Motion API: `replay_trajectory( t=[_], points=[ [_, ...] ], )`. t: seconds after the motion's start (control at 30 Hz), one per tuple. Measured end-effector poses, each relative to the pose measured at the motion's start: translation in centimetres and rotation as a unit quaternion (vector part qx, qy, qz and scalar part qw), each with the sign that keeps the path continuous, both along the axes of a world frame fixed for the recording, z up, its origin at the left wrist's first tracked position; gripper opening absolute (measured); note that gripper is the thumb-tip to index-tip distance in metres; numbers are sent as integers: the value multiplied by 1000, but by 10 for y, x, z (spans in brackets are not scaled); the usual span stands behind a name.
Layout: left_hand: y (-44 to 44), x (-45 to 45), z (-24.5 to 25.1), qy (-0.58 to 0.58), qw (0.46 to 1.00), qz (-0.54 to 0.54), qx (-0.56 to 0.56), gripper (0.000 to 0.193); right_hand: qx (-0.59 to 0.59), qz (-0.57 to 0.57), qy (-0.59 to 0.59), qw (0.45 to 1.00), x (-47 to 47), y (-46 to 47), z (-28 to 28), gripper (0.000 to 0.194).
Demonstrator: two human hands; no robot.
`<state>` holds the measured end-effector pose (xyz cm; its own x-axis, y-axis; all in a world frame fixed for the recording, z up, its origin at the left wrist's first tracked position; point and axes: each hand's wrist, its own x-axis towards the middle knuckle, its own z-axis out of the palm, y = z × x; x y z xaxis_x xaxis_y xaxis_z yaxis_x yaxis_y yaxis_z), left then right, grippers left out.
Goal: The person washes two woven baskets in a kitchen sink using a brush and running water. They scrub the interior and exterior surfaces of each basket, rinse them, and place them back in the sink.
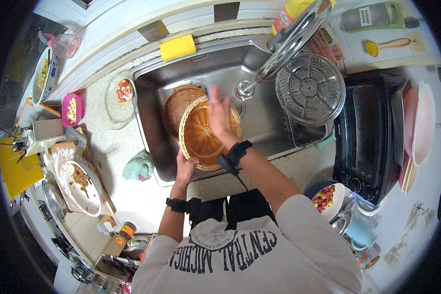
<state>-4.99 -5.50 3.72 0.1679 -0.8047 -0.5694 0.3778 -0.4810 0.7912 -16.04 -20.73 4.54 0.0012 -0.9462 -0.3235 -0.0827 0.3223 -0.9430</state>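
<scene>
My left hand (185, 167) grips the near-left rim of a round wicker basket (200, 137) with a pale braided edge. The basket is tilted over the sink (150, 121), its hollow facing up. Across its right part reaches my right hand (220, 117), fingers stretched towards the far rim and blurred at the tips; I see nothing held in it. Whether its palm touches the wicker, I cannot tell. Behind and partly under this basket, a second, darker wicker basket (172, 106) sits in the sink. Both my wrists wear black bands.
The chrome faucet (279, 55) arches over the sink's right half. A steamer plate (310, 88) rests on a wire rack there, beside a black toaster oven (364, 136). A yellow sponge (178, 47) lies on the back edge; a green cloth (137, 167) and glass dish (119, 114) are left.
</scene>
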Motion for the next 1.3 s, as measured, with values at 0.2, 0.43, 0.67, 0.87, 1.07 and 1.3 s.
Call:
replay_trajectory(
  t=[0.2,0.43,0.67,0.87,1.07,1.3],
  points=[
    [-5,10,-8,3,998,-12,60,60,-160,148,94,971,27,55,4,53],
    [9,4,0,-27,998,-21,-54,64,-52,27,383,922,-39,-15,-45,55],
    [-3,9,-6,11,999,-7,-31,57,-305,83,280,906,42,43,3,51],
    [17,8,-5,35,998,55,-19,65,-4,-2,15,1000,-36,-11,-22,36],
    [27,37,-14,65,992,103,-34,60,-39,77,308,948,-88,-2,-41,43],
    [38,51,4,191,968,162,-31,59,-11,104,-43,994,-85,21,3,56]
  ],
)
